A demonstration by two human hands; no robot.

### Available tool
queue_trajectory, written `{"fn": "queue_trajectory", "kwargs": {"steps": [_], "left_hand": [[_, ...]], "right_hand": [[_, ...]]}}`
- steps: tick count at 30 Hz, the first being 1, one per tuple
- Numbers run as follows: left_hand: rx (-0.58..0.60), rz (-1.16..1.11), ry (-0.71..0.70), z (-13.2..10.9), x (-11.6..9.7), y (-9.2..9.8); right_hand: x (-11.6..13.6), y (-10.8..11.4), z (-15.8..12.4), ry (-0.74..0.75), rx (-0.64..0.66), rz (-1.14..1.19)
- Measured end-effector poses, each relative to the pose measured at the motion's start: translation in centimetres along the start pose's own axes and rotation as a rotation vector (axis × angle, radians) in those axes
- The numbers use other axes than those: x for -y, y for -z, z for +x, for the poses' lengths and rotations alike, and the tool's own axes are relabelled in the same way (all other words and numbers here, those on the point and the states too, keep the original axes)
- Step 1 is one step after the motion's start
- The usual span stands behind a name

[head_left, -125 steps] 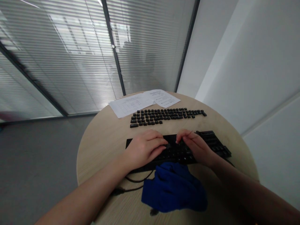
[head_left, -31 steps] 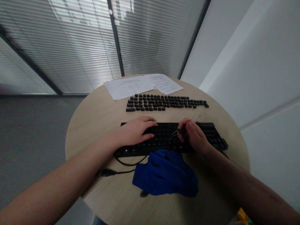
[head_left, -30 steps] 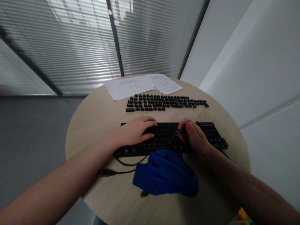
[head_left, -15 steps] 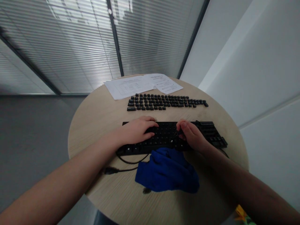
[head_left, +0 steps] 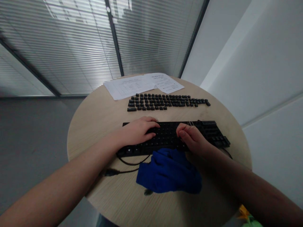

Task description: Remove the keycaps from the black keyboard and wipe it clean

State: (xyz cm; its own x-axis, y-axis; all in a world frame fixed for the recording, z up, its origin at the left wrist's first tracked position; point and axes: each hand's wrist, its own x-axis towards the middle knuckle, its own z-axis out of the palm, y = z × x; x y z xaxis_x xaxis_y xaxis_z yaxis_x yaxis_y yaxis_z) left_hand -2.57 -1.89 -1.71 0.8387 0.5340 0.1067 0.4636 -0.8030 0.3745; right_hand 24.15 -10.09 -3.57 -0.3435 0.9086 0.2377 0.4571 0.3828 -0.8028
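A black keyboard [head_left: 165, 135] with most of its keycaps off lies across the table. My left hand [head_left: 142, 129] rests on its left part, fingers stretched out and thumb apart. Over the right-middle part, my right hand [head_left: 190, 135] is closed, its fingers pinched together. Two thin wires [head_left: 191, 123] stick up behind those fingers, looking like the end of a wire keycap puller; its handle is hidden in the hand. Beyond the keyboard, loose black keycaps [head_left: 163, 101] are laid out in rows.
A crumpled blue cloth [head_left: 169, 171] lies in front of the keyboard. Beside it runs the black cable with its plug [head_left: 111, 172], and a small dark brush-like tip [head_left: 148, 192] shows under the cloth. Printed papers [head_left: 132, 85] lie at the back of the round table [head_left: 90, 121].
My right hand has turned slightly, so the thin wires now point away from me and the dark piece below its fingers no longer shows. My left hand stays in place.
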Motion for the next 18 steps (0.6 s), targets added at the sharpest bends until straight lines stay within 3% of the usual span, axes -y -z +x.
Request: {"fn": "queue_trajectory", "kwargs": {"steps": [13, 18], "left_hand": [[0.0, 0.002, 0.004, 0.1, 0.1, 0.0], [0.005, -0.005, 0.011, 0.1, 0.0, 0.0]], "right_hand": [[1.1, -0.5, 0.2, 0.232, 0.077, -0.054], [0.4, -0.7, 0.1, 0.116, -0.048, 0.039]]}}
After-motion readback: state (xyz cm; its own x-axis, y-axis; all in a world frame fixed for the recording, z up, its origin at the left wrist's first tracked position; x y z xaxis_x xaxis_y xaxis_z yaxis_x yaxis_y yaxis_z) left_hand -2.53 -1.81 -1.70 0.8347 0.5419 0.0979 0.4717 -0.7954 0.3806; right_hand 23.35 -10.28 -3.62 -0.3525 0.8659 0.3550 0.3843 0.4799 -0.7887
